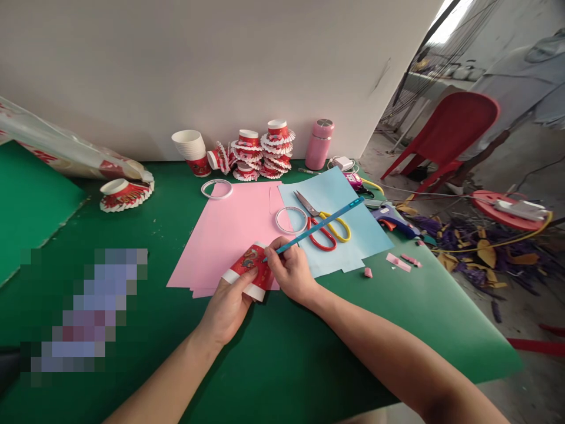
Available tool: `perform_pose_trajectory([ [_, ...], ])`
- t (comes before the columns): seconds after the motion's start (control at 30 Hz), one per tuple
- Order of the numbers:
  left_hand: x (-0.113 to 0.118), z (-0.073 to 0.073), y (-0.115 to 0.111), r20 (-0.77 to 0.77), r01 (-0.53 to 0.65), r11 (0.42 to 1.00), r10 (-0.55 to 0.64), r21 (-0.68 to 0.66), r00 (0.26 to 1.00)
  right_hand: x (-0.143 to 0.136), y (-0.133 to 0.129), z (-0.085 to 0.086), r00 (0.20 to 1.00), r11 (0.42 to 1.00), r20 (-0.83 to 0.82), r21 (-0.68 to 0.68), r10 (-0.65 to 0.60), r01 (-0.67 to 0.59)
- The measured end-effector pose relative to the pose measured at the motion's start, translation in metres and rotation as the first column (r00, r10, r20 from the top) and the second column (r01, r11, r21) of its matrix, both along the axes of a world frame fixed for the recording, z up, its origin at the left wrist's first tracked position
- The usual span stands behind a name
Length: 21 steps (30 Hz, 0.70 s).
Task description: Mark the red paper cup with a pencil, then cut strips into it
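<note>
My left hand (pixel 232 306) is wrapped round a red paper cup (pixel 251 259) with white ends, tilted on its side. Pinched in my right hand (pixel 293 271) is a long, slim blue pencil (pixel 326 221), its lower tip touching or very close to the cup's printed side. Pink paper sheets (pixel 233 229) lie under and beyond both hands. To the right, scissors (pixel 320 221) with one red and one yellow handle rest on light blue paper (pixel 344 206). A white tape roll (pixel 291 220) lies partly across the pink and blue paper; another tape roll (pixel 216 189) is further left.
Along the wall stand stacked paper cups (pixel 189 147), fringed red cups (pixel 276 150) and a pink bottle (pixel 320 145). Another fringed cup (pixel 126 194) lies left. A glue gun (pixel 395 221) and pink scraps (pixel 399 262) sit near the table's right edge. Beyond is a red chair (pixel 459 126).
</note>
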<state>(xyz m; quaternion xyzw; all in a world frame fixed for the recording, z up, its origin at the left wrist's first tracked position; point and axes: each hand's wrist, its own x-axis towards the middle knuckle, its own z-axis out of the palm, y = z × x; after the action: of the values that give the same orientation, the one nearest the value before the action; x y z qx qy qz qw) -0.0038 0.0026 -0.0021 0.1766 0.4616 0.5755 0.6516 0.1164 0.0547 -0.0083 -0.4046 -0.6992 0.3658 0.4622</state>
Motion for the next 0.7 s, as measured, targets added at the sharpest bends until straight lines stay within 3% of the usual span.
perform_pose_trajectory([
  [0.7, 0.0017, 0.0004, 0.0013, -0.004, -0.029, 1.0, 0.028, -0.014, 1.0, -0.0033, 0.0027, -0.0027, 1.0, 1.0, -0.02, 0.008, 0.009, -0.009],
])
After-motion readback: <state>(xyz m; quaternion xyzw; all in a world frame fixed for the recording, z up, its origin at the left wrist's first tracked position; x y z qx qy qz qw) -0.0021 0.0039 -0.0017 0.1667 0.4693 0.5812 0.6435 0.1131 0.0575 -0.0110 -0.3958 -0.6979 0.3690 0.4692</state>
